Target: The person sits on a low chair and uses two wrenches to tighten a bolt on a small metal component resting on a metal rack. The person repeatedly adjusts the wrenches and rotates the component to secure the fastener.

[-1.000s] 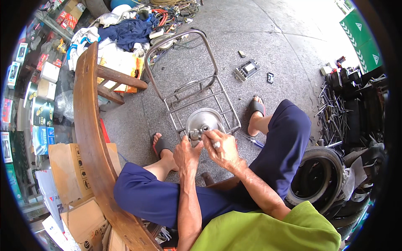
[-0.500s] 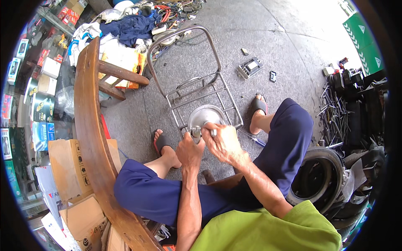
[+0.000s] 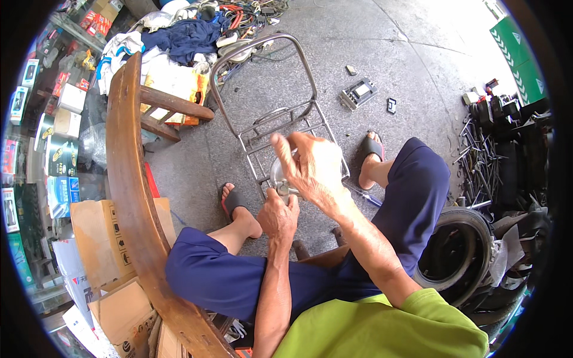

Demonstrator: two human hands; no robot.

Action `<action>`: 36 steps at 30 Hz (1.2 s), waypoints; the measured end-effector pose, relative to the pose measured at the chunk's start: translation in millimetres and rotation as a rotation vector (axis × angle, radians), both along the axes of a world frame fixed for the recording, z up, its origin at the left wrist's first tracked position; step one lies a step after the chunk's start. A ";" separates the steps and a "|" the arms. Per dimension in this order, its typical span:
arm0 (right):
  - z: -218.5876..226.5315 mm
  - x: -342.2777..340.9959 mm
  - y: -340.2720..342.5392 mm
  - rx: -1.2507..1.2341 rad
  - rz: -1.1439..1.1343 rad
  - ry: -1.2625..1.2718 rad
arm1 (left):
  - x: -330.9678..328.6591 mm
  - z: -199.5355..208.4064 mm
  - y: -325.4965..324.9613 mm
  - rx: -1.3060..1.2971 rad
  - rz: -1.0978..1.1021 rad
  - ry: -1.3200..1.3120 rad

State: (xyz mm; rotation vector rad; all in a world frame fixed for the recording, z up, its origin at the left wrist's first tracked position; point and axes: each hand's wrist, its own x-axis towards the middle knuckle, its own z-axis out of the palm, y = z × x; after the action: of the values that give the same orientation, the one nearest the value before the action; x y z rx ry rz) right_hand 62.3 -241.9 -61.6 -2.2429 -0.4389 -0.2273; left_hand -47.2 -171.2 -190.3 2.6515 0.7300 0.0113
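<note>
A metal rack with a tall bent-tube frame [image 3: 267, 39] lies on the concrete floor between my feet. Over its near end is a round silvery metal disc [image 3: 276, 173], partly covered by my right hand. My left hand [image 3: 279, 215] is closed around a small shiny metal part [image 3: 283, 188] at the disc's near edge; its exact kind is not clear. My right hand [image 3: 314, 170] is raised above the disc, with its thumb sticking out to the left. The other fingers bend down out of sight, so I cannot tell whether they hold anything.
A wooden bench [image 3: 132, 173] runs along my left, beside cardboard boxes [image 3: 98, 238] and shelved packages. To the right are a tyre [image 3: 456, 253] and a heap of metal tools [image 3: 473, 158]. A metal device [image 3: 359, 93] and screwdriver [image 3: 371, 197] lie on the floor.
My right hand has lifted from the metal part beside my left hand and turned, its thumb now apart. My left hand keeps its grip, shifted slightly right and down.
</note>
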 end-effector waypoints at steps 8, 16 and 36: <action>-12.7 9.8 10.2 -0.038 -0.050 -0.369 | -0.1 0.8 -7.4 -0.006 0.049 -0.036; -28.6 0.6 16.6 0.041 0.107 -0.611 | -2.4 -1.7 -5.6 -0.049 0.014 -0.114; -17.1 3.9 18.8 -0.447 0.163 -0.012 | -1.8 -3.9 -4.1 -0.133 0.073 -0.085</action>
State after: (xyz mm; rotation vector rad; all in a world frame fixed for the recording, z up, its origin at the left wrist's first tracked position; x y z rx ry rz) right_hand 66.2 -223.1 -78.7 -2.6221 -0.7339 -0.0594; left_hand -49.0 -175.3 -194.2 2.4812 0.7708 0.0919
